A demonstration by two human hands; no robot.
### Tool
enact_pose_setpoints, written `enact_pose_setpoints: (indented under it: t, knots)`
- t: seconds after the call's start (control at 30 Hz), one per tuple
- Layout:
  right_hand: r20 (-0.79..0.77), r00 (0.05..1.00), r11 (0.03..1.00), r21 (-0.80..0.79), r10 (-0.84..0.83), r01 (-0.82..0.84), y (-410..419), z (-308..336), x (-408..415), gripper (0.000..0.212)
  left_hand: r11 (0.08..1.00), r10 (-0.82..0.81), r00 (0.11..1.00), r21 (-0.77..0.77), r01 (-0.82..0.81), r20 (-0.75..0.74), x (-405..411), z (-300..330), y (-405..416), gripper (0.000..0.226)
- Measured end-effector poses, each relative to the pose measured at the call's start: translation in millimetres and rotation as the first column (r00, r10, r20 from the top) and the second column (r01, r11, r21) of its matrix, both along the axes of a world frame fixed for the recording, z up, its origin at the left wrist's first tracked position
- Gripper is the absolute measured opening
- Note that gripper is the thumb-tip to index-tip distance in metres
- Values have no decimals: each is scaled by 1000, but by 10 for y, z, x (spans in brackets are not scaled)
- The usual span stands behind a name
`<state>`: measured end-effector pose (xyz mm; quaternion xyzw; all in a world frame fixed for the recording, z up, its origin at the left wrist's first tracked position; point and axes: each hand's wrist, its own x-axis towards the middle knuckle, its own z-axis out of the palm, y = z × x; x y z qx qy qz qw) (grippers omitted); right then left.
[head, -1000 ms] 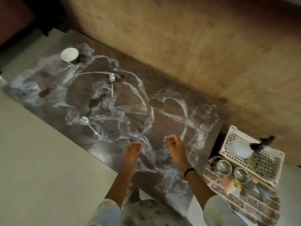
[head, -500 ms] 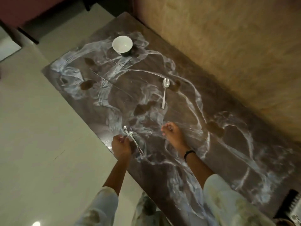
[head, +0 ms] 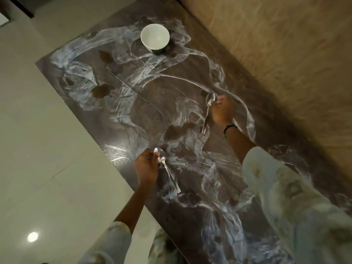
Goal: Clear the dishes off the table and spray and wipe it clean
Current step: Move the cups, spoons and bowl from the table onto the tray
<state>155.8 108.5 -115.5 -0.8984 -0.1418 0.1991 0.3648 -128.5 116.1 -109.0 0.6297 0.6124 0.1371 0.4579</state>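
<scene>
Bench (head: pixel 122 119): dark marbled top, white swirl veining. White bowl (head: pixel 155 36): upright, far end of bench. Near spoon (head: pixel 166 166): steel, bowl end pinched in left hand (head: pixel 146 168), handle trailing toward viewer. Far spoon (head: pixel 207 111): steel, bowl end at right hand (head: pixel 222 111) fingers

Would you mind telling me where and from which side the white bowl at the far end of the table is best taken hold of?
Grip the white bowl by its rim, coming from above on its near side. It stands upright with its mouth open and looks empty, and the marbled table around it is bare, so a thumb inside and fingers outside should fit. Both hands currently hold spoons.
</scene>
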Motion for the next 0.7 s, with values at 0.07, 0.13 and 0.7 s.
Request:
enact_pose_setpoints:
  t: [0.07, 0.13, 0.7]
  knots:
    - [12, 1000, 998, -60, 14, -13, 80, -61, 147, 25, 999, 21, 999, -36, -19, 45, 34, -1, 7, 13]
    - [-10, 999, 987, -150, 53, -53, 141, -86, 219, 30, 998, 37, 995, -62, -32, 91, 59, -11, 30, 12]
    - [-495, 840, 969, 205, 223, -137, -1038, 679, -1124, 26, 974, -2, 961, -216, 64, 277, 414, 227, -399, 7]
